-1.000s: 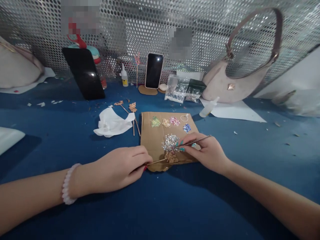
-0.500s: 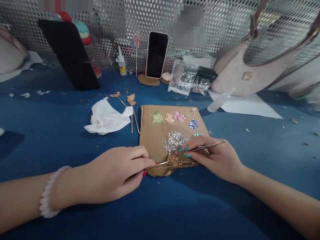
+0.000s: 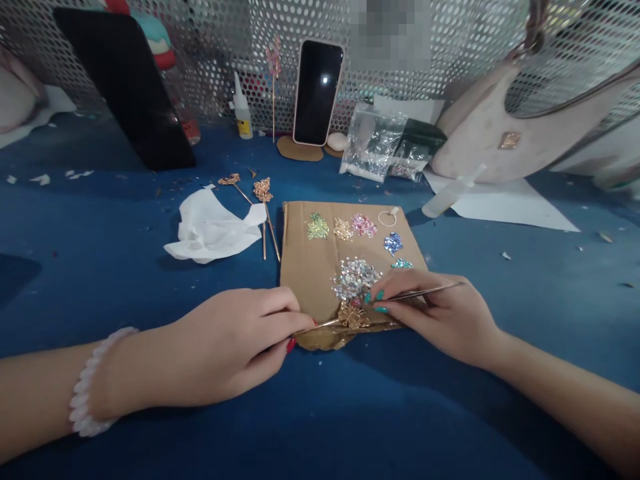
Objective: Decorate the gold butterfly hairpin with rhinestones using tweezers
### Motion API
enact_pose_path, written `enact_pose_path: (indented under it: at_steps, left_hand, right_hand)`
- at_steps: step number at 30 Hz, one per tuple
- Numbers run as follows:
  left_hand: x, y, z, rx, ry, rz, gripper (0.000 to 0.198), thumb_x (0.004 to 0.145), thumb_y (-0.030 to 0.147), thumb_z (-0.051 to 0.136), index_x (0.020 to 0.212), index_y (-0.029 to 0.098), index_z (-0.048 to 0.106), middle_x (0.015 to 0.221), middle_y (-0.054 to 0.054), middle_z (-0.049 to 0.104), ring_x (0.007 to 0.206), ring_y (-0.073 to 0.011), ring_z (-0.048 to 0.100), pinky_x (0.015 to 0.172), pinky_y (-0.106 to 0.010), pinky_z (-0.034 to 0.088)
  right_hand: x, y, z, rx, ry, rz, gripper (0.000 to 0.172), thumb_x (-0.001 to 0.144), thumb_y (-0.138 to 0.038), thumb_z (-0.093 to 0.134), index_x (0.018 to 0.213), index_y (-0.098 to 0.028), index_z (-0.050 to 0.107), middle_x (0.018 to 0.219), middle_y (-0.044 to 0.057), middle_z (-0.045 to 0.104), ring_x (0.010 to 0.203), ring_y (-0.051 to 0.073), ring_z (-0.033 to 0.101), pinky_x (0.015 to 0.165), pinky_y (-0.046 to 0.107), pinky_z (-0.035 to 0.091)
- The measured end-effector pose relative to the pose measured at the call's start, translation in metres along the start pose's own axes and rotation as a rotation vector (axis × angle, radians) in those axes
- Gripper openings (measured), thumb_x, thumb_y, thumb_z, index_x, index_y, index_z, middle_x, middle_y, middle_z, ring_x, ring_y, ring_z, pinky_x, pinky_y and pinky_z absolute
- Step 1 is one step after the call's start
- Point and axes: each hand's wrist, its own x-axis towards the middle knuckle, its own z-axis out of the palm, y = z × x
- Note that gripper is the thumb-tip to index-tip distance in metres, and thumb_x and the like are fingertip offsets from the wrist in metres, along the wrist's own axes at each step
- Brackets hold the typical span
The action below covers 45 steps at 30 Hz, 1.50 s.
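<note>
Taking the gold ornament (image 3: 354,316) as your clock centre, your left hand (image 3: 235,347) lies at 9 o'clock, fingertips pinched on the ornament's thin gold stem (image 3: 327,324). The ornament looks like openwork petals or leaves, with a small pinkish-red spot at its upper edge, and lies at the near edge of the cardboard (image 3: 305,273). Your right hand (image 3: 445,317), at 3 o'clock, pinches slim metal tweezers (image 3: 433,290); you cannot tell whether their tips touch anything, since your fingers cover them. That hand also hides the board's near right part and some of the teal pile (image 3: 401,264).

Just beyond the ornament at 12, a silver pile (image 3: 356,277) of glittering bits spreads widest. Past it sit the blue pile (image 3: 393,243) at 1, the pink pile (image 3: 364,225) at 12 and the green pile (image 3: 317,227) at 11. Off the board at 10 you have crumpled white paper (image 3: 213,230) beside 2 gold hairpins (image 3: 263,191). Farther back on the worktop (image 3: 320,427), a phone (image 3: 319,93) stands near 12 and a pale handbag (image 3: 483,133) at 1.
</note>
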Motion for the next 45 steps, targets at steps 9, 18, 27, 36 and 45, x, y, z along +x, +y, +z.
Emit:
enact_pose_path:
  at_steps: [9,18,27,36,45]
  left_hand:
    - [0.0004,0.0000,0.0002,-0.001,0.017,0.008,0.033,0.088,0.014,0.037,0.118,0.022,0.048,0.103,-0.005,0.055,0.079,-0.0155,0.057,0.066,-0.026,0.044]
    - [-0.0005,-0.0003,0.0004,0.010,0.030,0.022,0.033,0.088,0.014,0.037,0.118,0.021,0.048,0.103,-0.005,0.055,0.079,-0.0149,0.057,0.066,-0.026,0.043]
    - [0.0004,-0.0014,0.0003,0.003,0.023,0.024,0.032,0.088,0.014,0.038,0.118,0.022,0.047,0.103,-0.004,0.055,0.079,-0.0148,0.057,0.066,-0.026,0.043]
    - [-0.0001,-0.0010,0.0012,0.018,0.020,0.014,0.032,0.088,0.015,0.038,0.118,0.023,0.047,0.103,-0.004,0.055,0.079,-0.0151,0.057,0.065,-0.027,0.044]
    - [0.0002,-0.0008,0.0001,0.028,0.017,0.022,0.033,0.088,0.014,0.036,0.118,0.022,0.048,0.103,-0.004,0.055,0.078,-0.0154,0.057,0.065,-0.027,0.044]
  right_hand:
    - [0.0006,-0.0007,0.0003,-0.009,-0.004,0.007,0.003,0.077,-0.023,0.059,0.075,-0.022,0.062,0.073,0.002,0.070,0.066,0.015,0.068,0.056,0.024,0.056]
    - [0.0006,-0.0006,-0.0004,-0.018,-0.010,-0.043,0.003,0.077,-0.019,0.057,0.076,-0.021,0.060,0.073,0.002,0.069,0.066,0.014,0.068,0.058,0.024,0.057]
    - [-0.0001,0.0008,-0.0001,-0.025,-0.018,-0.064,0.003,0.078,-0.018,0.058,0.079,-0.021,0.060,0.074,0.002,0.069,0.069,0.014,0.068,0.059,0.023,0.056]
    - [0.0009,-0.0001,0.0007,-0.037,-0.013,-0.054,0.003,0.077,-0.020,0.058,0.078,-0.021,0.061,0.075,0.002,0.070,0.070,0.014,0.068,0.057,0.021,0.056]
    - [0.0016,-0.0006,-0.0001,-0.025,-0.021,-0.028,0.003,0.077,-0.019,0.058,0.078,-0.020,0.060,0.074,0.001,0.070,0.069,0.014,0.068,0.059,0.022,0.056]
